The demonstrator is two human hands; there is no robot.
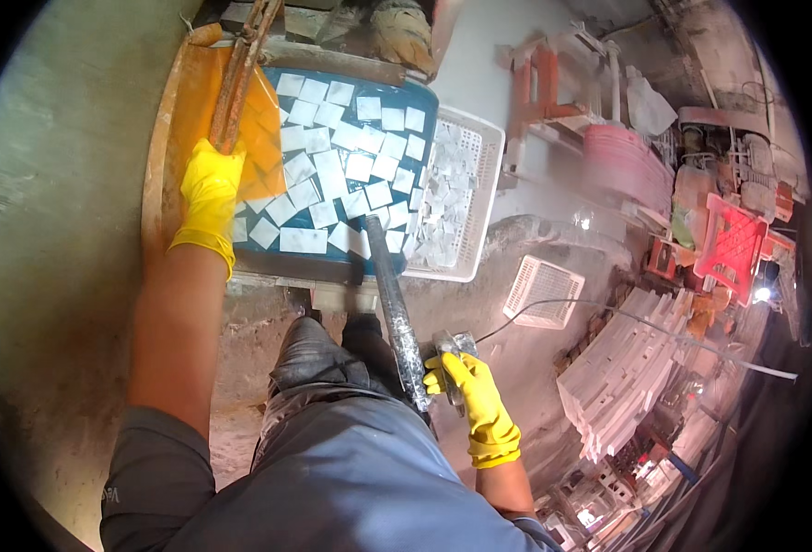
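Observation:
My left hand (211, 191), in a yellow rubber glove, is closed round the lower end of a rusty metal bar (238, 87). Below the bar lies an orange sheet (190, 120). Many white square and rectangular tiles (330, 173) are spread over a dark blue tray (309, 269) to the right of that hand. A grey, white-smeared pole (392, 299) slants from the tray's near edge toward my waist. Near its lower end, my right hand (479, 400), also yellow-gloved, has its fingers wrapped about a dark box-like object (448, 354); its exact kind is unclear.
A white plastic crate (490, 175) with broken tile pieces stands beside the tray. Farther right are a smaller white basket (544, 293), a thin cable (640, 319), stacked pale strips (617, 373), a pink tub (622, 156) and a red crate (732, 244).

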